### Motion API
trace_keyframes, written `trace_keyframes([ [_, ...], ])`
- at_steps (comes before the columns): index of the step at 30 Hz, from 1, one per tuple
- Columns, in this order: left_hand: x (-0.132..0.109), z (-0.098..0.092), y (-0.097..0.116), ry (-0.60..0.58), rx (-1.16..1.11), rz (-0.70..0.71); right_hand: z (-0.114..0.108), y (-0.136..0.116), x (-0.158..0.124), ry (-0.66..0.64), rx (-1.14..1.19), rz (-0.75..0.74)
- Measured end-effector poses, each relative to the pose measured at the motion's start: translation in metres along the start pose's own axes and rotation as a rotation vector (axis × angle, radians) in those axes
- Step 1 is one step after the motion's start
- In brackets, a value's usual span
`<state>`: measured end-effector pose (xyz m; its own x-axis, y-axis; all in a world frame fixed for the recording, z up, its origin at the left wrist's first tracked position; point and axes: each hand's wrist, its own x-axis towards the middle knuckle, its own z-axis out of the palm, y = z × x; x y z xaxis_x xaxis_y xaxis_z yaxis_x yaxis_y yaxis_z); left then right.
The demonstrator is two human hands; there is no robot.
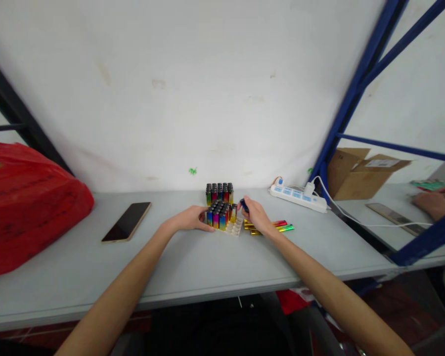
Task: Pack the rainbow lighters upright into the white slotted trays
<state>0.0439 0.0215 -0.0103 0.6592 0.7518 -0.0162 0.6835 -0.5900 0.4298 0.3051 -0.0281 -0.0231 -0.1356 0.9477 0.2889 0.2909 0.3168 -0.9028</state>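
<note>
Multicoloured lighters [216,217] with black tops stand upright in a pale tray with round holes [233,229]. My left hand [195,218] is curled around the tray's left end, thumb at the front corner and fingers behind. Just right of the tray, my right hand [255,213] pinches a small dark blue lighter [244,205], mostly covered by the fingers. A gold lighter [233,213] stands near the tray's right side. Behind is a second upright block of lighters [219,193]. Shiny gold, red and green sticks [284,227] lie under and beside my right wrist.
A phone [128,222] lies to the left, beside a red plastic bag [33,207]. A white power strip [299,198] with a cable sits at the back right. Past the blue frame [356,94] are a cardboard box [359,175] and another person's hands [430,202].
</note>
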Motion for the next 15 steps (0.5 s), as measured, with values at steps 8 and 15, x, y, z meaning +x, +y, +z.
trace_keyframes([
  [8,-0.002,-0.001,0.004,-0.018,-0.042,-0.004,-0.016,-0.018,-0.007,0.090,-0.436,-0.418],
  [15,-0.004,-0.003,0.008,-0.018,-0.055,-0.018,-0.012,-0.014,-0.008,-0.026,-0.506,-0.330],
])
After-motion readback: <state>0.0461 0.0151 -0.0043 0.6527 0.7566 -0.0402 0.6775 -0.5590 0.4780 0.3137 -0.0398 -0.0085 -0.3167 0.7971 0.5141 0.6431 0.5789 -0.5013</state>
